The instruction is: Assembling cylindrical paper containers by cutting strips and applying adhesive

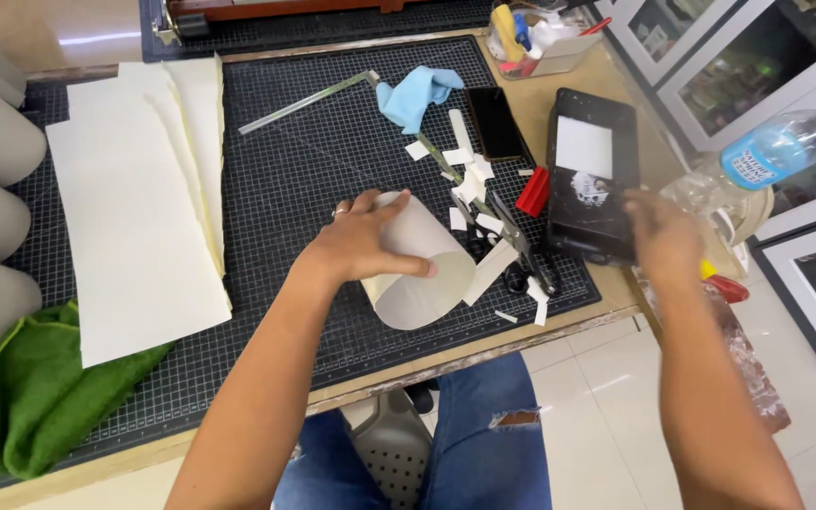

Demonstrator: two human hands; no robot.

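Cream paper, curled into a loose roll (419, 269), is seen at the centre of the frame, lying on a black gridded cutting mat (285, 179). The roll is steadied by the left hand (361, 244): the palm is laid over its upper left side, the fingers are spread across the top, and the thumb is pressed along the front toward the open end. A ring is worn on one finger.

The right hand (663, 234) is found at the right of the frame, blurred, at the near right corner of a black tape dispenser (592, 175). How far it is opened cannot be told; whether the dispenser is touched or gripped is not clear.

Just right of the roll, white tape scraps (472, 179) are scattered over black-handled scissors (521, 250). A red utility knife (533, 192) and a dark phone (495, 123) are noted between the scraps and the dispenser. A blue cloth (413, 94) and a metal ruler (309, 101) lie toward the upper centre. Flat cream sheets (134, 208) are stacked at the left, with a green towel (40, 397) at the lower left. A water bottle (786, 142) is seen at the far right.
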